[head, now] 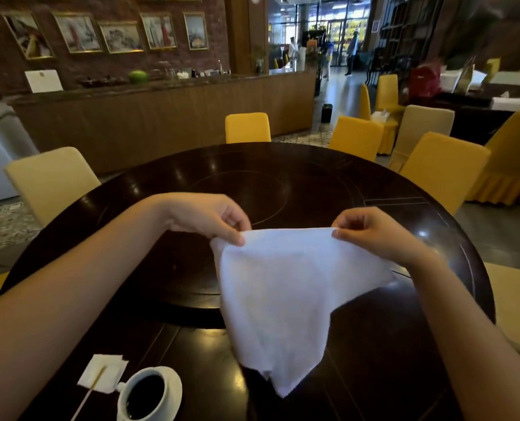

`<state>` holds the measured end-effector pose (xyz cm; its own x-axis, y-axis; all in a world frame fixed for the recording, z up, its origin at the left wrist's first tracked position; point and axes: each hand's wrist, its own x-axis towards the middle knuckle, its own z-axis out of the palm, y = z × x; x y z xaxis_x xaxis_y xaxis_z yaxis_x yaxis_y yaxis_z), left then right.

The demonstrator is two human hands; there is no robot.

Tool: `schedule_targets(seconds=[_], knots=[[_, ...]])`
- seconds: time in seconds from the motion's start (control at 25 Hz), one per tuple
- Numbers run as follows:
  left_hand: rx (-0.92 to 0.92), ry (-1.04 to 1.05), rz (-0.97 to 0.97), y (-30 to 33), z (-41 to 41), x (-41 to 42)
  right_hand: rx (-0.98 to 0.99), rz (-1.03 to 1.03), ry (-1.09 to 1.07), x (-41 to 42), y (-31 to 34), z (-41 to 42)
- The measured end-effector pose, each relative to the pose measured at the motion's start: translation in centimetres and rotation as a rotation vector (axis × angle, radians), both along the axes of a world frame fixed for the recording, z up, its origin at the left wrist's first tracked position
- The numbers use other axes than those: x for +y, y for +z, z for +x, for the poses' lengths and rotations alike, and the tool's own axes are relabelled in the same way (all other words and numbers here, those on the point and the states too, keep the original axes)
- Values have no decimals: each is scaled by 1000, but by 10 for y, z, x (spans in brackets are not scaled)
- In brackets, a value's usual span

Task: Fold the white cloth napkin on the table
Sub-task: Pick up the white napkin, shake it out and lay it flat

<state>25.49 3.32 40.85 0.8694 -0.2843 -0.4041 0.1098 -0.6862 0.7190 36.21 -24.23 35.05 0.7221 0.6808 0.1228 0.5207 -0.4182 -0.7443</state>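
Note:
A white cloth napkin [286, 296] hangs in the air above the dark round table [283, 183], its top edge stretched level and its lower part tapering to a point near the table's front. My left hand [213, 220] pinches the top left corner between thumb and fingers. My right hand [371, 229] pinches the top right corner the same way. The napkin looks doubled over, with a loose flap sticking out on the right side.
A white cup of dark coffee [145, 393] stands at the front left, beside a small paper napkin [102, 373] with a wooden stirrer on it. A raised turntable [271, 189] fills the table's middle. Yellow chairs [247, 127] ring the table.

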Motion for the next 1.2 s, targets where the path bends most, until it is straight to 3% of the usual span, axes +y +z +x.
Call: schedule_targets(seconds=[0.12,0.28,0.32,0.4,0.48,0.6,0.72,0.84,0.96,1.2], knots=[[96,1,134,-27,-8,22,-15,25,90,-4,12,7],[37,131,413,-53,-8,48,-81,-590,199,-2,6,31],[-15,187,456,-56,-4,56,-92,-639,151,3,2,39],[-146,294,544,-59,6,71,-226,-536,-19,16,-3,60],[-322,463,614,-53,18,85,-426,-296,-242,33,5,80],[-754,687,659,-18,34,96,-760,33,-434,52,43,97],[-1239,674,743,30,34,92,-949,265,-485,54,84,107],[-1498,654,780,41,15,79,-1037,322,-506,42,86,103],[-1482,635,730,-16,-11,64,-1005,285,-411,23,39,86],[-1126,482,682,-200,-69,32,-706,16,-115,-29,-142,48]])
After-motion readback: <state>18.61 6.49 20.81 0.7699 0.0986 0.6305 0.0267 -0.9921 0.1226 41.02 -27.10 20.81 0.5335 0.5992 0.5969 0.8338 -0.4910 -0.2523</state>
